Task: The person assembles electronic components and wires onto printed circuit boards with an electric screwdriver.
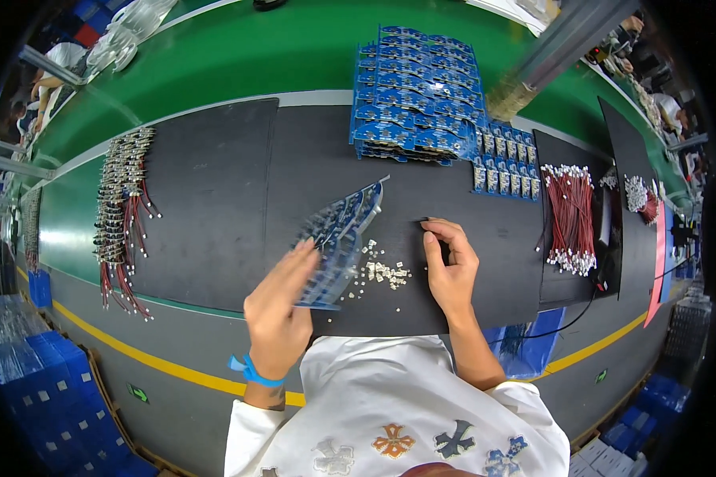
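My left hand point(281, 302) grips a blue circuit board panel point(346, 226) by its near left side, tilted up over the black mat. The panel and the fingertips are smeared by motion. Beside the panel's lower right edge lies a loose scatter of small white connectors point(382, 274). To their right, my right hand point(452, 258) hovers at the mat, loosely curled, its thumb a little apart from the fingers. Something small and dark shows at its fingertips, too small to tell; no held part is plain there.
A tall stack of blue board panels point(418, 95) stands at the back, next to smaller boards point(505, 163) in rows. Red wire bundles point(569, 219) with white plugs lie at the right. Wired assemblies point(123, 211) line the left. A metal post point(561, 56) rises behind the stack.
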`<state>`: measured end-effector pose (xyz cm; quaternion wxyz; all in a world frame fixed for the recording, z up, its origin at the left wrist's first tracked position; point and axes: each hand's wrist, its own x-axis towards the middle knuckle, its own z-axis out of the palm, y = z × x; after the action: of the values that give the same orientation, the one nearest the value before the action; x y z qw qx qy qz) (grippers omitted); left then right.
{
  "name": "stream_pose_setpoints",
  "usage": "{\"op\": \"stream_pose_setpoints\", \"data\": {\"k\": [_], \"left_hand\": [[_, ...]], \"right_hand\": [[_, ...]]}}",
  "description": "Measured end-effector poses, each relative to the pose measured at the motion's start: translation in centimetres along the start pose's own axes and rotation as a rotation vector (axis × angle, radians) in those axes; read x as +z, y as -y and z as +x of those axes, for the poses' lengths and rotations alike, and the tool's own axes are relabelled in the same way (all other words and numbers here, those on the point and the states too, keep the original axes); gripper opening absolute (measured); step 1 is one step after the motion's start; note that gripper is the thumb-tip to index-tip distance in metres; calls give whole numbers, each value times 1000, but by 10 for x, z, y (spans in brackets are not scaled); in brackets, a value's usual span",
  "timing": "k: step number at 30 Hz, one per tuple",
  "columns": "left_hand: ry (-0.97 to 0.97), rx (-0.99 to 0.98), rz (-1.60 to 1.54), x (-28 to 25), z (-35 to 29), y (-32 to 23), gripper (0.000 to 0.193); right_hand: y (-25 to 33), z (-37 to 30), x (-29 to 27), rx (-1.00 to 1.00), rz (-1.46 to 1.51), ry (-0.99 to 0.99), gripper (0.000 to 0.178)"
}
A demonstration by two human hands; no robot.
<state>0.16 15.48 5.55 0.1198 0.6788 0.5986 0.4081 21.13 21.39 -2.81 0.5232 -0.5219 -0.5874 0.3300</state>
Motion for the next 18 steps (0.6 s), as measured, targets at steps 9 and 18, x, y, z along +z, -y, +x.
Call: {"op": "stream_pose_setpoints", "data": {"k": [9,18], "left_hand": [[230,-711,-1275,-11,-12,25,44],[377,-803,-1709,9,-25,44,55]], "right_hand": [[33,3,-16,421,773,291,24],[21,-1,-45,543,715,459,23]]}}
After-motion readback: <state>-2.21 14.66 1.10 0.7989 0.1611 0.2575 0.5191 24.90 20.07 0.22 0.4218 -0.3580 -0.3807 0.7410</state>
